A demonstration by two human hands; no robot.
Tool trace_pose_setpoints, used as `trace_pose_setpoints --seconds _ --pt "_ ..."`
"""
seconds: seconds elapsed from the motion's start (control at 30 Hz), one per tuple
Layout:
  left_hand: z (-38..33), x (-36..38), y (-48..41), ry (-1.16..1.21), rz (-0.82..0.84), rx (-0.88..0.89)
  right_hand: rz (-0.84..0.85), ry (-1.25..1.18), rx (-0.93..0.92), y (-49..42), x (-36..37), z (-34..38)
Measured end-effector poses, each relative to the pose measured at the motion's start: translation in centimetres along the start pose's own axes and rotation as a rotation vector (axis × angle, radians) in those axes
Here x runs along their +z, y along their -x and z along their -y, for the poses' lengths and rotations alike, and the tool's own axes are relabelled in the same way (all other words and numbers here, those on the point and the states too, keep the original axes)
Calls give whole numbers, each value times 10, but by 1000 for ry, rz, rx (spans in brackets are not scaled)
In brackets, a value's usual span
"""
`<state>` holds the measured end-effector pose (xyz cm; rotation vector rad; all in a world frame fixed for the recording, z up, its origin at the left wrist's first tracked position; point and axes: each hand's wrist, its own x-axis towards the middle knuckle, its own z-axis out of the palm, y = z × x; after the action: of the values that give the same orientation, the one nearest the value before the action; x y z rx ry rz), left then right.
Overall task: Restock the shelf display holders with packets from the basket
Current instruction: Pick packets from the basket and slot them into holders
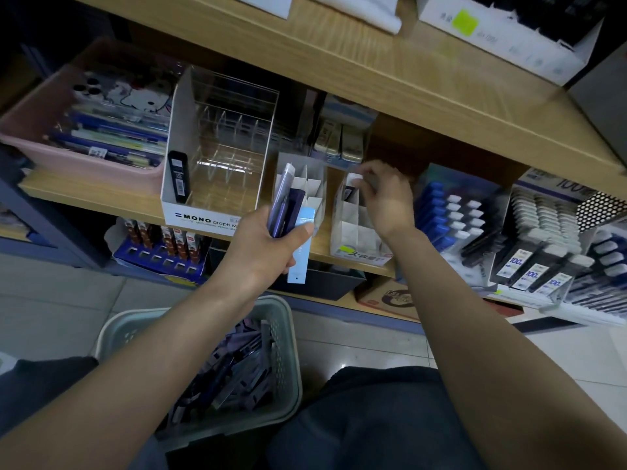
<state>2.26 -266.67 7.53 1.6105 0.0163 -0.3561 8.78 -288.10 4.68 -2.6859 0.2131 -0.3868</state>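
Okay, so your left hand [261, 249] is wrapped around a fanned bunch of packets [283, 205]. The dark purple ones stick up past your fingers, and a light blue packet [303, 239] is clamped under your thumb and pokes out below the hand. The bunch sits right in front of the grey divided holder [314, 188], covering its left cells.

Your right hand [383, 198], just right of that bunch, has its fingertips pinched on the top of a dark packet [351, 189] standing at the far end of the white cardboard holder [353, 232]. It's blurry there, so you can't make out more. The holder's nearer cells lie under your wrist.

The basket [285, 351], with more packets in it, is straight below your left forearm. Left of your left hand, the MONO box [190, 212] holds one black packet [178, 181].
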Motion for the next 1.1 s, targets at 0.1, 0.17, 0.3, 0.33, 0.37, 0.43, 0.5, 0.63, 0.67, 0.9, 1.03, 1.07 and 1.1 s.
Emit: trace_pose_setpoints --seconds 0.1,0.17,0.3,0.33,0.37,0.43,0.5,0.63,0.67,0.9,1.03,1.07,1.1 --pt "0 1 -1 3 -4 -5 -38 -95 72 -1 1 5" --pt "0 1 -2 1 -2 -8 -37 -117 97 -1 1 6" --pt "-1 0 -4 15 -13 -17 -52 19 47 6 -2 13" --pt "-2 0 -5 22 -26 -25 -104 14 13 11 -5 18" --pt "-2 -1 -6 28 -42 -35 -149 -30 -14 16 -6 25" --pt "-2 -1 -9 40 -67 -53 -77 -210 30 27 -12 45" --pt "-3 -1 -9 66 -86 -55 222 -425 190 40 -18 74" --pt "-5 -2 -8 111 -160 -9 639 -670 294 66 -24 108" --pt "-6 -4 -7 124 -180 8 657 -730 280 71 -25 111" --pt "-9 -20 5 162 -163 45 252 -461 -81 82 -26 111" --pt "-9 -32 7 237 -206 -29 325 -468 -150 97 -21 122" --pt "-8 -37 6 244 -221 -50 364 -480 -142 98 -19 124" --pt "-7 -41 5 244 -228 -62 393 -498 -123 98 -17 127"
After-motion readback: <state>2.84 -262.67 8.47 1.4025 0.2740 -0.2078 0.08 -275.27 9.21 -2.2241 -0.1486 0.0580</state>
